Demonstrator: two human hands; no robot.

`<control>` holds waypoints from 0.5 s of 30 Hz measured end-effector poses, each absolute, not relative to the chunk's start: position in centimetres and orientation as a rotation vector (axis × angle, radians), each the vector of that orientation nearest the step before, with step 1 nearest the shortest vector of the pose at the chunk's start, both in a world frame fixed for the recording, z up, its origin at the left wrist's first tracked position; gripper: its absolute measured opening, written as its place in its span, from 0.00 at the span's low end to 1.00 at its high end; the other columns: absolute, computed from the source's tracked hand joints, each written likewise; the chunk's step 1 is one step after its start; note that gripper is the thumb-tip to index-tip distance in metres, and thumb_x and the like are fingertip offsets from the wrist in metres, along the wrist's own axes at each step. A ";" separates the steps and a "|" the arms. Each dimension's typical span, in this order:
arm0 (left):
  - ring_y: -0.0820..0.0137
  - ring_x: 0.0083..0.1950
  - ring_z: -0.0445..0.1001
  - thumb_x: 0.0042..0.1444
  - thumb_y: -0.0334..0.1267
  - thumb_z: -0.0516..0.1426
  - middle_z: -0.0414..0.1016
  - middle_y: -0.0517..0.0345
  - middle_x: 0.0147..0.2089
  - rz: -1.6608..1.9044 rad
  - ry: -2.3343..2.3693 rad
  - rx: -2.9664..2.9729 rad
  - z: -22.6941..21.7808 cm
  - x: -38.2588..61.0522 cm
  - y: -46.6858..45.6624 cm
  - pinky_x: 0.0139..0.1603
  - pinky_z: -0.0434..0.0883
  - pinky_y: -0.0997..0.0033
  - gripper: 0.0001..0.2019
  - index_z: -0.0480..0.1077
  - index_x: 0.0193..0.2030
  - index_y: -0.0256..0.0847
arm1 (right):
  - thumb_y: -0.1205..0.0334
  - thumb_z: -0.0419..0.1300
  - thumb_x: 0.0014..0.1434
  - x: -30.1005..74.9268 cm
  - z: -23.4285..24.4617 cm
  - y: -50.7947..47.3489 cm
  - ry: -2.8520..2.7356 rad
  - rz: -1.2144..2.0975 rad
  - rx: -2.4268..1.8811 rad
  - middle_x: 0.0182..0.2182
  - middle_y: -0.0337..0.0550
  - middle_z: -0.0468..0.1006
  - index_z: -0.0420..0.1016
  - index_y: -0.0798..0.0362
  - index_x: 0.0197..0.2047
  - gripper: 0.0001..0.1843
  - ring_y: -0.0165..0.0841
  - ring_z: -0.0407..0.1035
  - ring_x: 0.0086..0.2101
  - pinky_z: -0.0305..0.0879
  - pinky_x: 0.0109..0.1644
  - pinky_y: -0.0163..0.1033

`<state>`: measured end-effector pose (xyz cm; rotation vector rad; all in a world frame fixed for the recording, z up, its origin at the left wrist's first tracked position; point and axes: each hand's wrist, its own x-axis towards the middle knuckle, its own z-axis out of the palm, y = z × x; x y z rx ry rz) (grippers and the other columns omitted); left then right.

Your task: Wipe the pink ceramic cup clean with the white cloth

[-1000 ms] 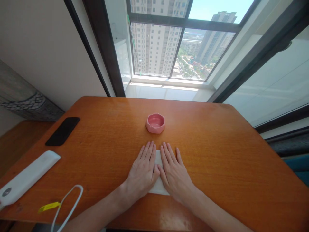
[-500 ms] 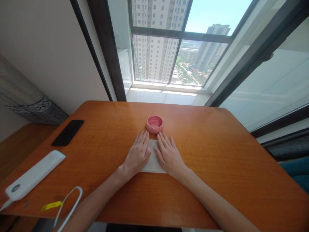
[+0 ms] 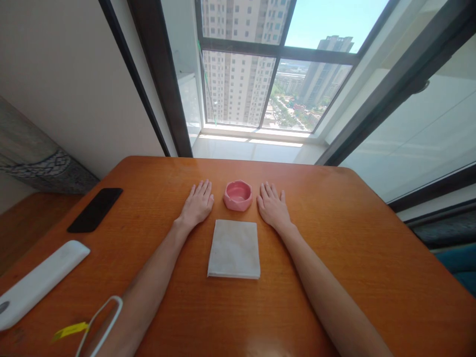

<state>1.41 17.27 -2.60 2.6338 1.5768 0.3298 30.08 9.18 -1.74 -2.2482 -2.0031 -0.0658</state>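
Observation:
A small pink bowl (image 3: pixel 238 196) with a wavy rim stands upright on the wooden table (image 3: pixel 334 258). In front of it lies a flat, square, whitish cloth-like piece (image 3: pixel 234 249), with layered edges as if folded. My left hand (image 3: pixel 197 202) rests palm down on the wood, left of the bowl and apart from it. On the bowl's other side my right hand (image 3: pixel 273 204) lies flat as well, close to the bowl without holding it. Both hands are open, with nothing in them.
A black phone (image 3: pixel 95 209) lies at the table's left. Nearer me are a long white device (image 3: pixel 44 282) and a white cable loop (image 3: pixel 113 317) with a yellow tag (image 3: pixel 70 330), by my left forearm. A window (image 3: pixel 277 89) is behind the table.
Both hands have lifted off the whitish folded piece and moved outward and away from me, one to each side of the bowl. The folded piece is now fully uncovered.

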 end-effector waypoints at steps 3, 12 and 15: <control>0.51 0.85 0.53 0.76 0.40 0.40 0.53 0.38 0.84 0.321 1.579 2.660 -2.7 1.3 17.1 0.85 0.51 0.44 0.32 0.55 0.80 0.24 | 0.55 0.37 0.79 30.1 -1.9 9.1 -2.012 -0.073 -2.258 0.80 0.58 0.54 0.53 0.60 0.81 0.35 0.51 0.48 0.78 0.41 0.80 0.68; 0.52 0.85 0.53 0.76 0.41 0.41 0.53 0.41 0.84 0.328 1.584 2.611 -2.3 1.3 17.0 0.86 0.51 0.45 0.31 0.57 0.80 0.28 | 0.55 0.38 0.79 30.1 -1.6 9.0 -2.002 -0.054 -2.244 0.80 0.57 0.55 0.55 0.59 0.81 0.34 0.50 0.48 0.78 0.41 0.80 0.68; 0.53 0.85 0.53 0.76 0.41 0.42 0.54 0.41 0.84 0.331 1.589 2.591 -2.1 1.3 16.9 0.86 0.51 0.45 0.31 0.57 0.80 0.28 | 0.55 0.38 0.79 30.1 -1.6 9.0 -1.998 -0.050 -2.233 0.80 0.56 0.55 0.56 0.59 0.81 0.34 0.51 0.49 0.78 0.42 0.79 0.68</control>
